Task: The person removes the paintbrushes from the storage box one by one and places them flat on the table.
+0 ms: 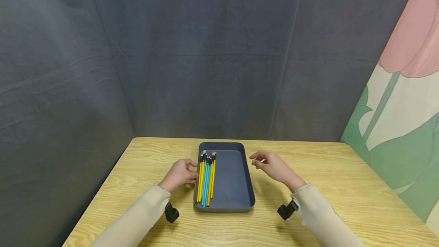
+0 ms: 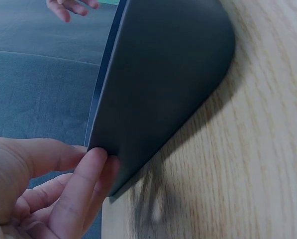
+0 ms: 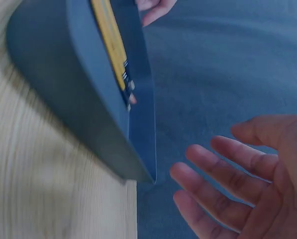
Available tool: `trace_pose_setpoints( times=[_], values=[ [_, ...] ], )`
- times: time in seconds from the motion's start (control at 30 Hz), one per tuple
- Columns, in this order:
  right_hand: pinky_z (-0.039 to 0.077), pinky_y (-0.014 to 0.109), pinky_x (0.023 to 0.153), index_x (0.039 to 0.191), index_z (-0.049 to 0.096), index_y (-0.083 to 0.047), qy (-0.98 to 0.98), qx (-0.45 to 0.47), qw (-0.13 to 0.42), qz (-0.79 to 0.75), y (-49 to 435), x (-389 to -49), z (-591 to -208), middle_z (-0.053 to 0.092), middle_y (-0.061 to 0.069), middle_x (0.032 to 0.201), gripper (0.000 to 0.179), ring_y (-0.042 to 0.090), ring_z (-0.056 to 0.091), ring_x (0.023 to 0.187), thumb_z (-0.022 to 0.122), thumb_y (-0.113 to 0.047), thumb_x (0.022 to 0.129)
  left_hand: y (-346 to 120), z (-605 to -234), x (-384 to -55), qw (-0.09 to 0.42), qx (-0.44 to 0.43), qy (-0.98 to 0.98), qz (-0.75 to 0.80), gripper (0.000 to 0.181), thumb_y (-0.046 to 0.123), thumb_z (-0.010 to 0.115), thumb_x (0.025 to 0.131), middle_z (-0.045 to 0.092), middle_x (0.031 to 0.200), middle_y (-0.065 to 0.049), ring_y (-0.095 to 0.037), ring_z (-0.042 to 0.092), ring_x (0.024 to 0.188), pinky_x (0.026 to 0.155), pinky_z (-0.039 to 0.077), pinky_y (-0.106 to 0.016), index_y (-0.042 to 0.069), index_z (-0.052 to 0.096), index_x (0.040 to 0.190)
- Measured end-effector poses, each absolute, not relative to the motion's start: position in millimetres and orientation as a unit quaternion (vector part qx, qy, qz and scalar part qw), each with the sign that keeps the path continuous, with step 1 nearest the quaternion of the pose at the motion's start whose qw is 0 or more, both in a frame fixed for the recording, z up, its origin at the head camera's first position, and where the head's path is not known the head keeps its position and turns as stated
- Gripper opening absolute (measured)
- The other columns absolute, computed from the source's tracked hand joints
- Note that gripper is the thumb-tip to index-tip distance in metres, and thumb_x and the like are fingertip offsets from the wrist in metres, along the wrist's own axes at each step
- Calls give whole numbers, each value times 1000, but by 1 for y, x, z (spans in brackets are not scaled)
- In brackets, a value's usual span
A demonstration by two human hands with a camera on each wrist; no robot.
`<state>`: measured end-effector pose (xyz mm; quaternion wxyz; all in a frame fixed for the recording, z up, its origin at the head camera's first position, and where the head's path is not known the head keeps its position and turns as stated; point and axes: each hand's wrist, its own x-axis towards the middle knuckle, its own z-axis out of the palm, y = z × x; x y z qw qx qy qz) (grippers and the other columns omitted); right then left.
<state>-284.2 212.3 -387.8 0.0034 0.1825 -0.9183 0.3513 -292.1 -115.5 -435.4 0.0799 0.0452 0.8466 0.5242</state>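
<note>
A dark grey rectangular tray (image 1: pixel 233 178) lies on the wooden table. Along its left side several paintbrushes (image 1: pixel 207 180) with yellow and teal handles lie side by side, bristles at the far end. My left hand (image 1: pixel 181 173) is at the tray's left wall, fingers loosely bent. In the left wrist view its fingertips (image 2: pixel 96 157) overlap the outer wall; whether they touch it I cannot tell. To the right of the tray, my right hand (image 1: pixel 272 166) hovers apart from the rim, fingers relaxed and spread, holding nothing in the right wrist view.
A dark curtain (image 1: pixel 205 56) hangs behind and to the left of the wooden table (image 1: pixel 308 163). On the right is a wall with a painted pink flower (image 1: pixel 408 33). Each wrist carries a small black camera (image 1: pixel 171 212).
</note>
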Motion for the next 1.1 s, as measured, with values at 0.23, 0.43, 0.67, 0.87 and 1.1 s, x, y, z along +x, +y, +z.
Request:
trace_pose_setpoints(
  times=[0.23,0.43,0.67,0.87,1.1],
  values=[
    [60,34,73,118,61,5,-867,160,-32,472,200,-286,-382,67,23,107,27,32,68,92,52,-11,97,-115,-433,-290,78,43,848,523,34,-6,66,83,63,83,-13,-19,67,71,66,61,-31,-7,60,116],
    [59,48,82,117,60,9,-834,148,-49,529,186,-286,-380,66,26,109,28,38,67,98,52,-8,96,-115,-432,-290,75,42,850,520,34,-6,66,82,63,83,-13,-18,67,70,65,61,-31,-7,60,115],
    [58,48,86,117,60,6,-811,127,-61,568,170,-287,-382,65,24,112,27,36,66,101,54,-9,96,-116,-435,-292,77,36,848,524,33,-6,66,82,64,84,-13,-18,67,70,65,61,-31,-7,60,115],
    [60,38,79,114,61,4,-812,109,-59,571,158,-289,-387,63,27,116,23,29,68,98,55,-7,95,-114,-435,-292,77,36,846,527,33,-6,66,82,65,84,-13,-18,67,71,66,62,-32,-7,60,114],
    [60,40,81,115,61,4,-811,104,-70,572,149,-289,-393,63,25,113,23,23,68,95,56,-6,94,-113,-434,-291,77,36,846,526,32,-7,66,82,65,83,-13,-19,68,71,66,62,-33,-7,60,114]
  ],
)
